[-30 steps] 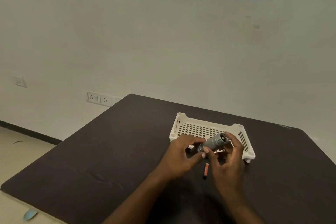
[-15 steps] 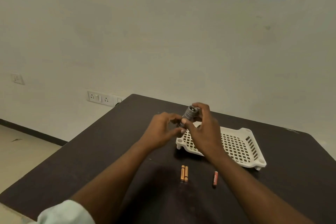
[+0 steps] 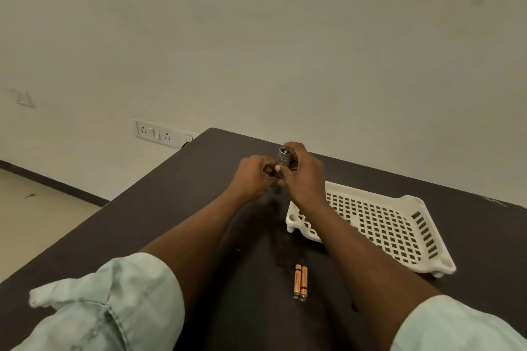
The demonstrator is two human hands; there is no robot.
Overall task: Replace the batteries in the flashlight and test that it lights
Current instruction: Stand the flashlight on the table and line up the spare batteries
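Two hands on the flashlight

Both my hands hold the flashlight [image 3: 284,157] above the table [image 3: 142,222], just beyond the tray's near-left corner. My right hand [image 3: 303,177] wraps its grey body, which stands nearly upright; my left hand [image 3: 253,177] pinches its lower end, mostly hidden by my fingers. The white slotted tray [image 3: 410,262] sits to the right with nothing visible in it. A pair of batteries [image 3: 301,281] lies side by side, touching, on the table between my forearms.
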